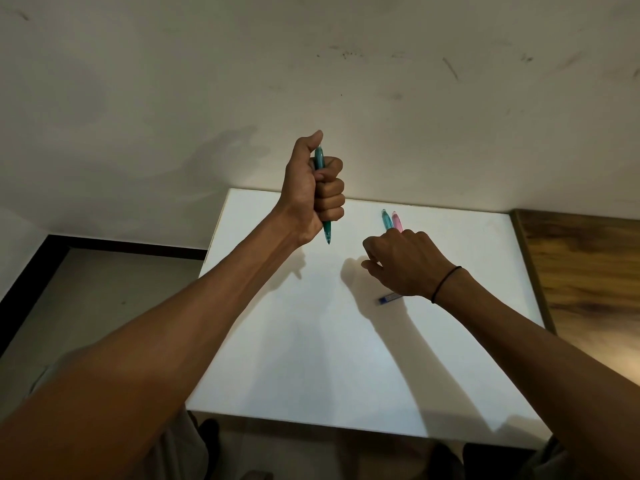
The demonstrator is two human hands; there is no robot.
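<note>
In the head view, we see the left hand (317, 195) raised at the centre of the frame, fist wrapped round a teal pen (319, 157). The pen stands upright with its tip pointing down and the thumb resting over its top end. It is clear of the white worktop (311, 358).

Right of centre, the right hand (405, 265) hovers low over the worktop with curled fingers, thumb and forefinger drawn close. We cannot tell whether they pinch anything.

Just above its knuckles in the frame lie a light blue pen (386, 219) and a pink pen (397, 220), side by side and touching or nearly so.

We judge the work to be at an early to middle stage: one pen is in hand, while two wait on the worktop.

The only container is a small blue case (388, 299), lying flat and partly hidden under the right wrist. We cannot see its contents, or whether it is open.
</note>
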